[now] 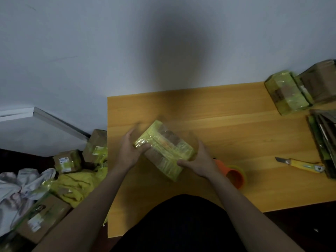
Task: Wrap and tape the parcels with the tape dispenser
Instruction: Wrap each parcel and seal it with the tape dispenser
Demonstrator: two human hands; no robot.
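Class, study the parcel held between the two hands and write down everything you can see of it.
The parcel is a brown cardboard box wound with glossy yellow-green tape, with brown card showing between the bands. It lies skewed on the wooden table, one corner pointing away from the person. The left hand grips its near-left end, thumb on top; the right hand cups the right side, thumb along the near edge. Its outline is motion-blurred, so any print is unreadable.
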